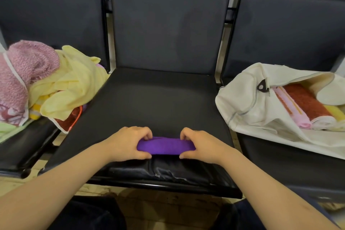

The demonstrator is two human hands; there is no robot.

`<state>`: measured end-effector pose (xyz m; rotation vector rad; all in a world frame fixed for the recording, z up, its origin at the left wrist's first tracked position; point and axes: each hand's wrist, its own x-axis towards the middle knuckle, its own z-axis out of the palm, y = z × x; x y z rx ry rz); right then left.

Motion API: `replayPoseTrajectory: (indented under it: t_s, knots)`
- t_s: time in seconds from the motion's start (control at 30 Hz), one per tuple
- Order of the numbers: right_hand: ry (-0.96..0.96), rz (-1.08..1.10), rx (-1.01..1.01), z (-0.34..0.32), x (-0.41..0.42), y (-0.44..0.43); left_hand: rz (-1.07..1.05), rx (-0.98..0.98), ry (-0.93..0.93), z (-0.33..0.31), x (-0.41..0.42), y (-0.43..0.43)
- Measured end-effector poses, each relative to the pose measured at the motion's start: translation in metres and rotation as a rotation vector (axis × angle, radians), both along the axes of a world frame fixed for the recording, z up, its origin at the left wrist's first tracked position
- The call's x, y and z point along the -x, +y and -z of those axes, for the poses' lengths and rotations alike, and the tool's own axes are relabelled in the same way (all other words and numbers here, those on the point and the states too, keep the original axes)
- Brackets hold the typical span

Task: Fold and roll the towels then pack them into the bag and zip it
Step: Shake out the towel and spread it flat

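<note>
Fingers (pixel 147 134) round purple roll (pixel 165 146); bag (pixel 242 102) rt.

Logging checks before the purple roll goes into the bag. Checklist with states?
1. purple towel rolled compactly: ok.
2. left hand and right hand grip its ends: ok.
3. bag mouth open: ok.
4. Room left beside the rolled towels already inside: cannot tell.
5. All towels rolled: not ok, loose pile waits at the left.
</note>
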<state>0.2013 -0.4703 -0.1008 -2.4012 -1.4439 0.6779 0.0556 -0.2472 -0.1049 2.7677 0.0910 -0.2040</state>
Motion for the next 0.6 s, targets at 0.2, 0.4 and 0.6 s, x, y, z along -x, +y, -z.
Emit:
replayPoseTrajectory:
  t_s: [0.2, 0.4, 0.6]
  knots:
    - [0.151, 0.120, -0.032, 0.003, -0.004, 0.005, -0.229, 0.258, -0.050, 0.009, -0.007, -0.004]
    - [0.131, 0.227, -0.094, 0.014, -0.003, 0.008, -0.208, 0.085, -0.085, 0.031, -0.015, 0.001]
    - [-0.019, 0.157, -0.029, 0.019, -0.005, 0.009, 0.046, -0.251, 0.138, 0.017, -0.025, -0.002]
